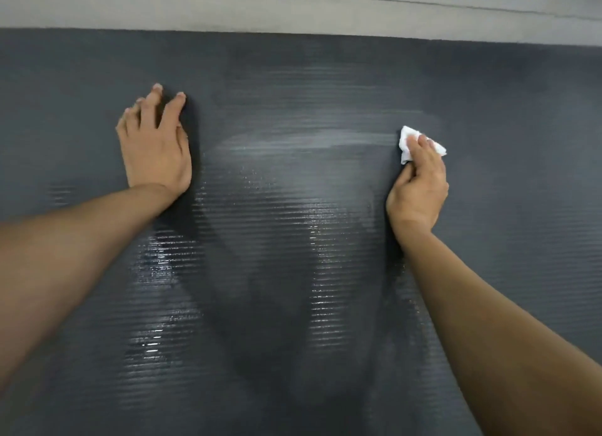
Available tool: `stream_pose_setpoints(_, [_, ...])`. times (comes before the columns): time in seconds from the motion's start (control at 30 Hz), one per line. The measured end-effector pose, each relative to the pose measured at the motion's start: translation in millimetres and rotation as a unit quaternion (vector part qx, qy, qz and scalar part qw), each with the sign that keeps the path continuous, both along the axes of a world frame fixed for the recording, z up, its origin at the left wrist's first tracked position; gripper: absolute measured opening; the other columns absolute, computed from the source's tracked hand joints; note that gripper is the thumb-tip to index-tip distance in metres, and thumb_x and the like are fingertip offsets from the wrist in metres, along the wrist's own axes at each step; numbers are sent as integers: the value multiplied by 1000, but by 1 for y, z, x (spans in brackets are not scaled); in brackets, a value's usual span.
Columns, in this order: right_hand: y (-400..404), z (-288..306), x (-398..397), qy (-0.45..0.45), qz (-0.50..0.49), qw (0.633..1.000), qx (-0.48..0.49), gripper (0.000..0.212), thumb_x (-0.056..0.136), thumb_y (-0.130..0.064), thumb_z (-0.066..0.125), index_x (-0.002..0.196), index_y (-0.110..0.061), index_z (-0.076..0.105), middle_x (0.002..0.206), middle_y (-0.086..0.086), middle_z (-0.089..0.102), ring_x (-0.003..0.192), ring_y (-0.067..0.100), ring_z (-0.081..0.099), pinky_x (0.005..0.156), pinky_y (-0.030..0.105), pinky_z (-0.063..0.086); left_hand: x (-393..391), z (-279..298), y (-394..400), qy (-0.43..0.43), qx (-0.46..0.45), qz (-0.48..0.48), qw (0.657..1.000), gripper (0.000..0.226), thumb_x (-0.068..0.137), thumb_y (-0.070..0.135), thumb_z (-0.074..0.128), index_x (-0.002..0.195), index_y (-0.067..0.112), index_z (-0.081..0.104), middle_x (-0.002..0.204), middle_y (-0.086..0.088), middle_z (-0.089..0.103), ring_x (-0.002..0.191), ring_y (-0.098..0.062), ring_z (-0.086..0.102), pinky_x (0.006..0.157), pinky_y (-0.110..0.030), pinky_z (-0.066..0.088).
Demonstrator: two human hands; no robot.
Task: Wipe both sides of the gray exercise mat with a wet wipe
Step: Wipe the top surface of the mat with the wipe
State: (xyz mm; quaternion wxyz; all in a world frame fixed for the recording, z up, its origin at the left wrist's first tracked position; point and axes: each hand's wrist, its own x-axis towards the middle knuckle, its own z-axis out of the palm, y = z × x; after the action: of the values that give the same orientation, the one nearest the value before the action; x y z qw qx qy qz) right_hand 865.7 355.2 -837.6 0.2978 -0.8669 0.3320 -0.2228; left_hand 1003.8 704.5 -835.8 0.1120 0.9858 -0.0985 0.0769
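The gray exercise mat (325, 77) lies flat on a pale floor (195, 8) and fills almost the whole view, its far edge running across the top where the floor shows beyond it. Its ribbed face carries shiny wet streaks in the middle, between the two arms. The left hand (156, 148) lies palm down on the mat, fingers straight and slightly spread, holding nothing and pressing the mat flat. The right hand (420, 188) is well apart from it on the other side of the wet patch, its fingers curled over a crumpled white wet wipe (407, 142) that it presses against the mat; the wipe's corners stick out past the fingertips.
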Motion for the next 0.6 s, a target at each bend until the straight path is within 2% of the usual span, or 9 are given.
stream_pose_setpoints(0.13, [-3, 0, 1, 23, 2, 1000, 7, 46, 94, -9, 42, 130, -30, 60, 143, -11, 50, 136, 7, 40, 113, 19, 28, -62, 42, -8, 0, 41, -9, 999, 46, 93, 9, 47, 139, 14, 47, 145, -17, 45, 114, -44, 49, 94, -55, 40])
stream_pose_setpoints(0.23, [-6, 0, 1, 29, 22, 999, -6, 46, 93, -8, 40, 130, -27, 60, 144, -10, 49, 137, 9, 40, 114, 23, 28, -164, 58, 2, 76, 63, -16, 995, 43, 91, 15, 62, 132, 15, 52, 138, -14, 47, 109, -42, 51, 86, -54, 44])
stream_pose_setpoints(0.3, [-10, -3, 1, 28, 32, 999, -7, 46, 93, -9, 39, 131, -25, 59, 145, -7, 49, 137, 11, 39, 115, 26, 28, -219, 58, 17, 160, 84, -9, 984, 51, 90, 29, 70, 137, 17, 52, 145, -11, 45, 119, -42, 50, 90, -57, 47])
stream_pose_setpoints(0.33, [-12, -5, 1, 31, 34, 999, -7, 45, 93, -10, 38, 131, -24, 59, 145, -7, 48, 138, 12, 39, 115, 28, 29, -234, 56, 24, 207, 95, -8, 974, 60, 91, 38, 68, 145, 19, 48, 154, -10, 40, 130, -42, 46, 98, -57, 46])
stream_pose_setpoints(0.4, [-11, -6, 2, 35, 43, 998, -19, 43, 95, -13, 37, 132, -23, 58, 145, -5, 48, 138, 13, 38, 115, 31, 29, -243, 53, 35, 287, 109, -31, 951, 82, 94, 58, 52, 162, 26, 21, 170, -8, 14, 152, -39, 22, 118, -55, 30])
stream_pose_setpoints(0.43, [-10, -6, 2, 35, 49, 998, -29, 42, 96, -14, 36, 131, -22, 57, 145, -4, 48, 138, 14, 38, 114, 32, 30, -241, 51, 38, 316, 113, -47, 941, 88, 94, 65, 44, 164, 29, 4, 172, -5, -2, 156, -37, 8, 124, -52, 20])
stream_pose_setpoints(0.5, [-8, -3, 2, 41, 58, 996, -48, 41, 96, -13, 34, 130, -21, 56, 144, -3, 49, 136, 16, 39, 113, 34, 32, -237, 48, 39, 341, 122, -61, 930, 92, 95, 69, 39, 160, 33, -16, 169, 0, -21, 157, -33, -8, 127, -49, 7])
stream_pose_setpoints(0.6, [2, 4, 3, 61, 34, 997, -44, 41, 91, -11, 32, 122, -16, 59, 135, 3, 57, 125, 24, 49, 102, 38, 41, -238, 47, 30, 353, 137, -48, 924, 91, 98, 66, 36, 157, 33, -25, 166, -1, -30, 156, -33, -14, 128, -50, 3])
